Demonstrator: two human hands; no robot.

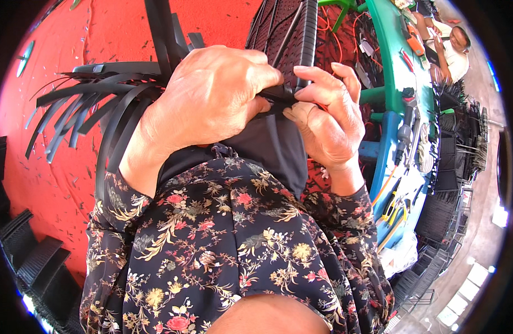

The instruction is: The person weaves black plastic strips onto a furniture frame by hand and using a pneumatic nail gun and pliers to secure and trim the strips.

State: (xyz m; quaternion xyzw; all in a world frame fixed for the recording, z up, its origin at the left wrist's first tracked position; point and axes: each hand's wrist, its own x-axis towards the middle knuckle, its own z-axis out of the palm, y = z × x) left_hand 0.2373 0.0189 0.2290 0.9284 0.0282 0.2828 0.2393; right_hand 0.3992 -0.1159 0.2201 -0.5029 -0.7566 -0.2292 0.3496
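Observation:
My left hand (212, 94) is closed, its thumb and fingers pinching a flat black strip at the near end of a black woven piece (287, 39). Opposite it, my right hand (329, 119) has its thumb and bent fingers closed at the same spot, on the strip by the frame's corner. The fingertips partly hide where strip and weave meet. Beside my left wrist fans out a bundle of loose black flat strips (95, 103), several ends drooping and others standing up. The woven piece leans away from me, close in front of my lap.
A green table (383, 25) and a blue one (389, 142) stand at the right, bearing pliers with yellow handles (391, 210) and other tools. Black scraps litter the red floor covering (61, 189). Another person (452, 55) sits far right. Black woven furniture is stacked at both sides.

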